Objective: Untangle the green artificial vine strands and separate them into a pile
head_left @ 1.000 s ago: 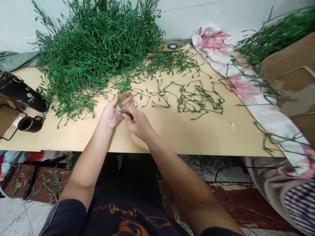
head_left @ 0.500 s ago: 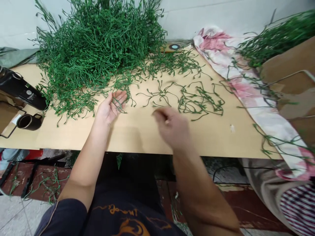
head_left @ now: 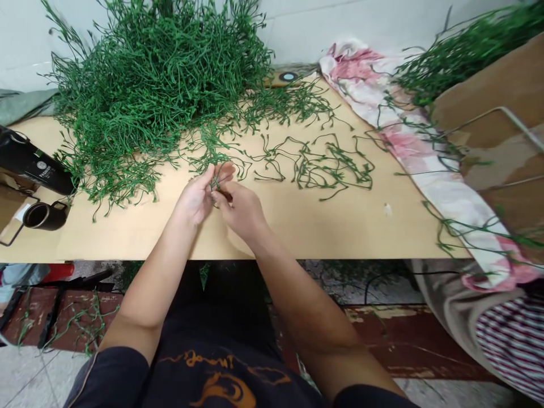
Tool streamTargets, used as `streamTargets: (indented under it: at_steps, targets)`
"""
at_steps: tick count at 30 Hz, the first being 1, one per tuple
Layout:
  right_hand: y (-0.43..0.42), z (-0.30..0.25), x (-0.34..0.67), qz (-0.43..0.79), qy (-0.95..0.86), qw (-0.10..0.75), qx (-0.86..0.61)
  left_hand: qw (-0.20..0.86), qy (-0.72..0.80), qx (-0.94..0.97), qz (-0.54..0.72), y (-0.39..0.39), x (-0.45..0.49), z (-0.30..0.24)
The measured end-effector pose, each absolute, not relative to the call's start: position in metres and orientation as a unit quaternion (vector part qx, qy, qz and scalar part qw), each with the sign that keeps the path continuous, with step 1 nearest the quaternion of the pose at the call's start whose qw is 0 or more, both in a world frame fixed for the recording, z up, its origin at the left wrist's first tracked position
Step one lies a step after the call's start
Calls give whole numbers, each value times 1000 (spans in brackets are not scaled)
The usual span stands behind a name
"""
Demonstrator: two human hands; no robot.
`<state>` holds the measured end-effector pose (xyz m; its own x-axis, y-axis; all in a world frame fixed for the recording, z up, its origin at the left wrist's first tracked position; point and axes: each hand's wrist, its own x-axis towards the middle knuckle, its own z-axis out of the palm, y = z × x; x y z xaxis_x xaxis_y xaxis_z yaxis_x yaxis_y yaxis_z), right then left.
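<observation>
My left hand (head_left: 198, 198) is palm up above the table, its fingers curled around a few thin green plastic stems (head_left: 216, 180). Meeting it from the right, my right hand (head_left: 243, 208) pinches at those same stems with thumb and forefinger. The exact grip points are partly hidden by the fingers. Just beyond the hands lies the front fringe of a large heap of green stems (head_left: 161, 85) with small knobbed tips. To the right, several loose branched stems (head_left: 335, 170) lie flat and tangled on the tan tabletop (head_left: 297, 232).
A black bottle (head_left: 36, 161) and a dark mug (head_left: 46, 215) stand at the left. A pink-and-white cloth (head_left: 408, 144) runs along the right side, with stray stems over it. Beyond are a cardboard box (head_left: 493, 119) and more stems. Another person's striped clothing (head_left: 510, 340) shows lower right.
My right hand has moved left from the loose stems to meet my left hand. My left hand's fingers have curled around the stems. Another sprig now lies by the tangled ones.
</observation>
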<state>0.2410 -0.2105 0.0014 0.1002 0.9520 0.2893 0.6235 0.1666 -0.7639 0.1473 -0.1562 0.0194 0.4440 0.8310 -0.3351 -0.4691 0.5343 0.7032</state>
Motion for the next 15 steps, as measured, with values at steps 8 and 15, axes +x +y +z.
streamTargets:
  at_steps: [8,15]
  targets:
    - [-226,3,239,234,-630,414,-614,794,378,216,423,-158,156,18]
    - [-230,6,247,242,-617,450,-599,804,377,221,403,-155,164,24]
